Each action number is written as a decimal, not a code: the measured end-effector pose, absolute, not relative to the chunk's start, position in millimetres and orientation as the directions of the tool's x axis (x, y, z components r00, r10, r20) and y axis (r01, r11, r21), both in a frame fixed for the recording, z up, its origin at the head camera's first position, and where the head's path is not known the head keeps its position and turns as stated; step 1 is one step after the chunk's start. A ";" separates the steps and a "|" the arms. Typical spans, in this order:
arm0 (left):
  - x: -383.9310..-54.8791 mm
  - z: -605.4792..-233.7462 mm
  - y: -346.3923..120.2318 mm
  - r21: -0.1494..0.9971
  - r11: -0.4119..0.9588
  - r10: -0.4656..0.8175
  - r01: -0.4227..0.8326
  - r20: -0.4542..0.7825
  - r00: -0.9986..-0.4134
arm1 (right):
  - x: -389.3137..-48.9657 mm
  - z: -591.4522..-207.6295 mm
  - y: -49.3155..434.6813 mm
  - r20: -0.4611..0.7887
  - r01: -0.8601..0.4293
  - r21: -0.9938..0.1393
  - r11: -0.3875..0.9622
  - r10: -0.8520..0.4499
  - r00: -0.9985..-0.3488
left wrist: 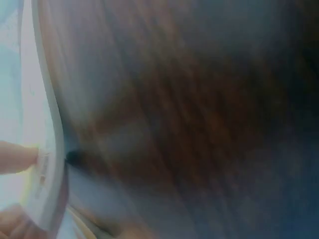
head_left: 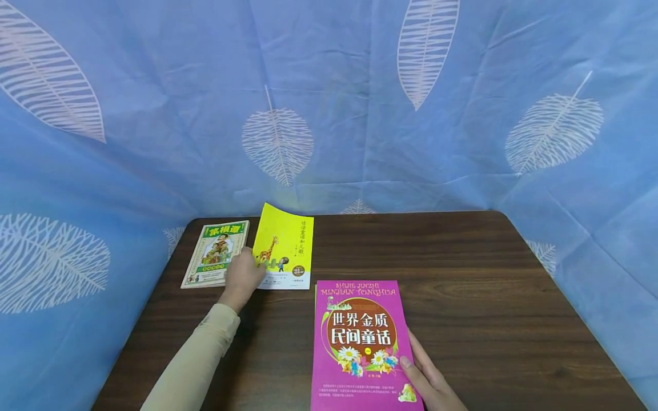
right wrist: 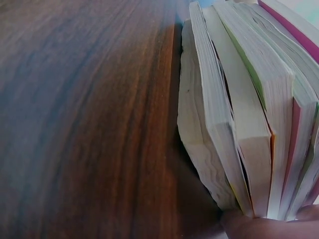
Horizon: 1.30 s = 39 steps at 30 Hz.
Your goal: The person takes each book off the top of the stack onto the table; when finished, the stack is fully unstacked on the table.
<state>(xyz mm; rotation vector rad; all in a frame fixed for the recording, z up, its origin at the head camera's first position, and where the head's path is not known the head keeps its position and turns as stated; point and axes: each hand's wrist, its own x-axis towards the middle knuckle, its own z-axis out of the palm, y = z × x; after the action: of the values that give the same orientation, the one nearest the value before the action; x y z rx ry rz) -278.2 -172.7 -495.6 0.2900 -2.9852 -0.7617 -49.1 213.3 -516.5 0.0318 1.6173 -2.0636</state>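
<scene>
My left hand [head_left: 244, 278] pinches the lower left part of a yellow book [head_left: 284, 245] with a giraffe on its cover. In the left wrist view a thumb [left wrist: 17, 157] lies on the book's pale face, near its white edge [left wrist: 54, 124]. A purple book [head_left: 354, 342] with white flowers and Chinese lettering tops a thick stack of several books [right wrist: 249, 109]. Around the stack's right side my right hand [head_left: 429, 377] grips it, thumb on the purple cover. Fingers [right wrist: 269, 226] show beneath the books in the right wrist view.
A green and cream book [head_left: 216, 254] lies flat at the table's far left, just beside the yellow one. The dark wooden table [head_left: 462, 274] meets a blue leaf-patterned cloth [head_left: 339, 142] at its back and sides.
</scene>
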 end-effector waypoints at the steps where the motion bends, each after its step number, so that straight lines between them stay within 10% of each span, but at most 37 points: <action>1: -278.3 -495.1 -172.5 0.464 0.870 -0.188 -0.164 0.006 -0.982 | -49.4 -515.9 213.0 -0.334 0.411 -0.899 -0.150 -0.370 -0.867; 20: -275.9 -501.2 -172.9 0.178 0.981 -0.102 -0.076 0.145 -0.984 | -51.3 -514.2 211.2 -0.372 0.444 -0.887 -0.123 -0.378 -0.848; 39: -189.5 -479.7 -127.7 0.799 0.600 0.099 -0.037 -0.120 -0.988 | -49.4 -513.2 213.8 -0.329 0.399 -0.909 -0.122 -0.376 -0.866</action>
<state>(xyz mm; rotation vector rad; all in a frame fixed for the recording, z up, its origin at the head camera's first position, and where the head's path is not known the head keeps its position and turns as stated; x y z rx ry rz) -189.5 -127.7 -479.7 -0.0580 -2.9441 -1.4762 -49.4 213.8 -513.2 0.0252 1.6538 -2.0300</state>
